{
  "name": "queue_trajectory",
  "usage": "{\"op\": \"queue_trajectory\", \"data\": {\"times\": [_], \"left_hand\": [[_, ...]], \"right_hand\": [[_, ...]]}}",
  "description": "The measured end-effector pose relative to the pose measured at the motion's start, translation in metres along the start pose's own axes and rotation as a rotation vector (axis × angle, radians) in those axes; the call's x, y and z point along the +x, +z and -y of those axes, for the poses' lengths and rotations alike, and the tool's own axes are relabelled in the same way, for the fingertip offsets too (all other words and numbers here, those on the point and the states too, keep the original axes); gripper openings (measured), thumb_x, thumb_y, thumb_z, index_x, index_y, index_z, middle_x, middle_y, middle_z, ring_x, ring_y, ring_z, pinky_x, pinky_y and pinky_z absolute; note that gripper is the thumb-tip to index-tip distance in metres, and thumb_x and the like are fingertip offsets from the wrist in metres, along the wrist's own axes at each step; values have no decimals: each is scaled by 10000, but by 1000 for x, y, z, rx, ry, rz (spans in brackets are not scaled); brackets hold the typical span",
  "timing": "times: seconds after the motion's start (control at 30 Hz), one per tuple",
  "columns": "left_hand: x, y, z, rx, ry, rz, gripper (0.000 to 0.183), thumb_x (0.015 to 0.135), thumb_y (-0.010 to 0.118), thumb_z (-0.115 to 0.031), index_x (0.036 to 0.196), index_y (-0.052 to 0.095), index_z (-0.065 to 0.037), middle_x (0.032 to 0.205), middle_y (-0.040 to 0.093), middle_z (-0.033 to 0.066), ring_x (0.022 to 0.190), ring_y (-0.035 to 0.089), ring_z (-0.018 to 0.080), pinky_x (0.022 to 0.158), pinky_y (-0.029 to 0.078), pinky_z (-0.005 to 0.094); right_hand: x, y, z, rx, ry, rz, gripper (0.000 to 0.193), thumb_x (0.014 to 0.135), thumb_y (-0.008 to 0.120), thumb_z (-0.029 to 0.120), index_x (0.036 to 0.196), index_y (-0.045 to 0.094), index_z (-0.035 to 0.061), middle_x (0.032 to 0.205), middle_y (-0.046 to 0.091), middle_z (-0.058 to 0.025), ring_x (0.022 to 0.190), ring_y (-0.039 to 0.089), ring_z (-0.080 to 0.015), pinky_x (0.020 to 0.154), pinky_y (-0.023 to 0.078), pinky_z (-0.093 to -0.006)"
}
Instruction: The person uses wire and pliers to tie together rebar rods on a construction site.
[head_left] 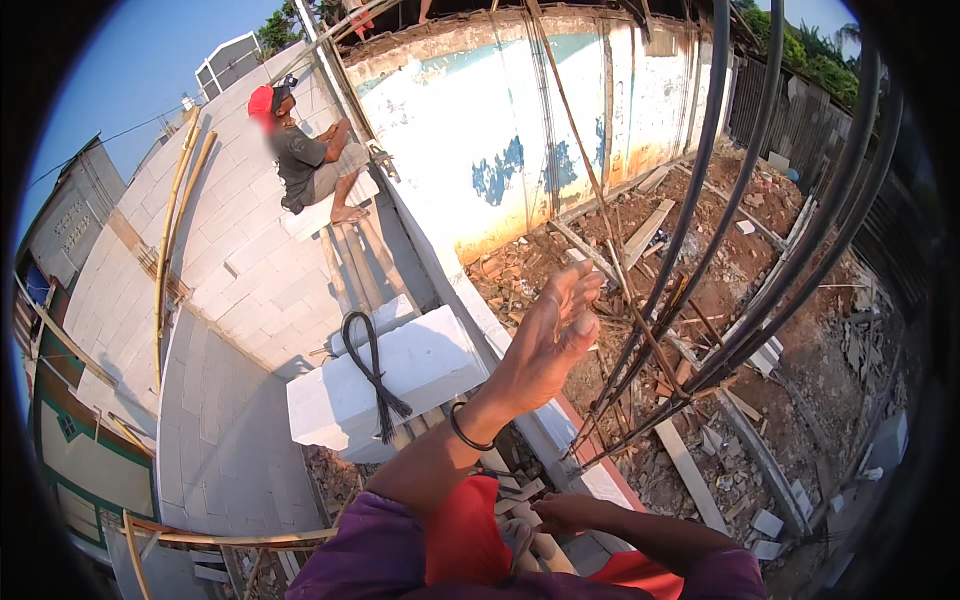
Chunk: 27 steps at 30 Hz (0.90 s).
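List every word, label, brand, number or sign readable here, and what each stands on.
Grey wall at far left: rows of lettering, too small and blurred to quote.
White block and looped black cord: no text I can make out.
Painted wall: blue patches, no legible words.
Nothing else readable.

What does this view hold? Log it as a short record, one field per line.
Left hand: open, raised, apparently holding nothing
Right hand: low, near red clothing; grip unclear
On white block: black looped bundle
Right side: long dark bars
Co-worker: seated, upper left, red cap
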<state>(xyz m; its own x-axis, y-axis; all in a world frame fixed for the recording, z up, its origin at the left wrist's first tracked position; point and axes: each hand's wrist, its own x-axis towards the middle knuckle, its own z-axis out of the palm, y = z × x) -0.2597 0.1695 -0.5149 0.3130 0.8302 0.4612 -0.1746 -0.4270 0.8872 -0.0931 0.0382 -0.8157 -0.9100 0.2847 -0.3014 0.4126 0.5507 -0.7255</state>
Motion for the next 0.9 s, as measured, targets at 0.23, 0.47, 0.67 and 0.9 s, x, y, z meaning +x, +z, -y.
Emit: {"op": "queue_trajectory", "data": {"times": [0.23, 0.47, 0.67, 0.9], "left_hand": [[65, 33, -63, -74, 126, 203, 730, 959, 584, -561, 1332, 493, 60, 1205, 643, 217, 1151, 632, 274, 984, 501, 417], [86, 77, -35, -208, -16, 249, 498, 1048, 496, -394, 1284, 497, 45, 1012, 556, 113, 985, 557, 220, 893, 480, 369], [108, 22, -27, -218, -134, 290, 455, 1087, 410, -366, 1333, 451, 14, 917, 405, 42, 880, 407, 185, 917, 383, 369], [51, 94, -47, 908, 574, 73, 496, 979, 610, -326, 1360, 478, -37, 1257, 526, 155, 1133, 497, 288, 965, 425, 398]], "right_hand": [[-157, -88, 98, 369, 241, -90, 592, 989, 567, 500, 1338, 568, 21, 1223, 642, -186, 1185, 603, -339, 975, 489, -424], [-329, -58, 138, 463, 645, -1147, 465, 959, 666, 321, 1271, 607, -18, 1138, 690, -180, 1040, 685, -283, 906, 539, -394], [-461, 101, 142, 404, 1032, -2349, 319, 1032, 579, 250, 1148, 634, -42, 871, 667, -55, 803, 619, -115, 737, 508, -276], [-559, 373, 193, 3, 1747, -3000, 276, 1030, 576, 279, 1064, 610, 8, 771, 620, -22, 679, 561, -100, 646, 477, -273]]}}
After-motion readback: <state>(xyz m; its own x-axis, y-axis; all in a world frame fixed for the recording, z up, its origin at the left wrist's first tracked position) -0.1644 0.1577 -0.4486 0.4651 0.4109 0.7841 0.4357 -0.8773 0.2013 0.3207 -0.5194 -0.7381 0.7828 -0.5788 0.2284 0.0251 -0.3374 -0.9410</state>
